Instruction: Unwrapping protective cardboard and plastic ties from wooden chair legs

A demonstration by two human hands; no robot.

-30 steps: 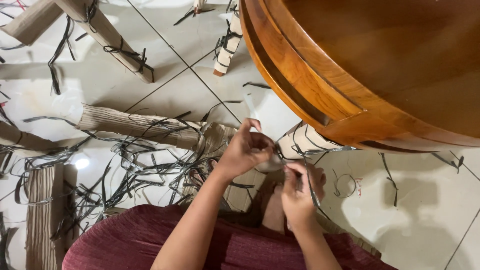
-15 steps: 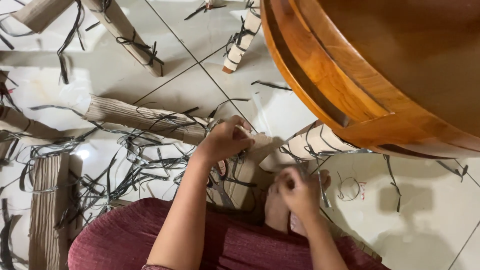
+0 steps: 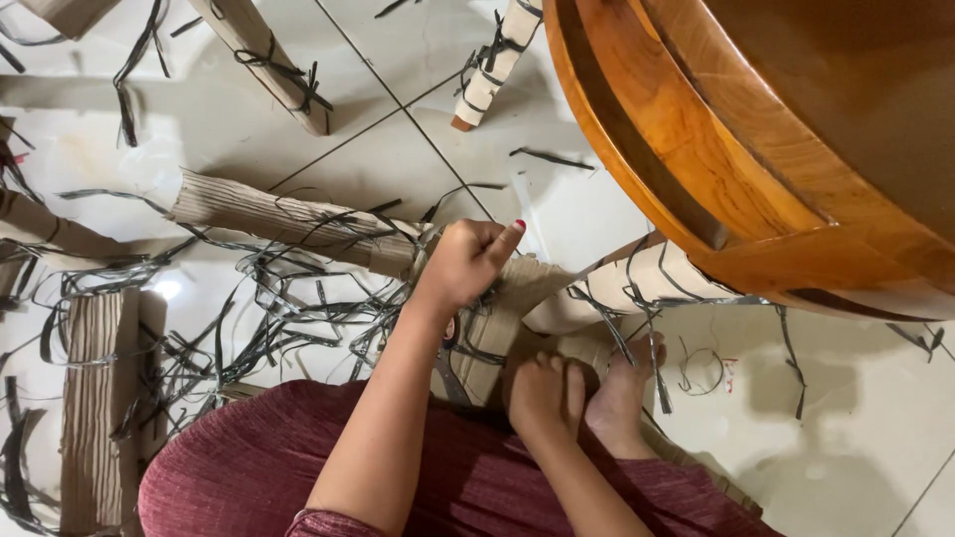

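Note:
My left hand is closed in a fist, thumb out, gripping the edge of a corrugated cardboard wrap on the floor. That wrap runs to a cardboard-covered table leg bound with black plastic straps. My right hand is lower, with its fingers curled down against the cardboard next to my bare foot. What is under its fingers is hidden. A dark red skirt covers my lap.
A large round wooden table top overhangs at the upper right. Cardboard tubes and a flat roll lie among several tangled black straps on the white tiled floor. Two more wrapped legs lie farther away.
My right hand has dropped from beside the left hand down to the cardboard by my foot. My left hand has stayed on the wrap, and the view has shifted slightly.

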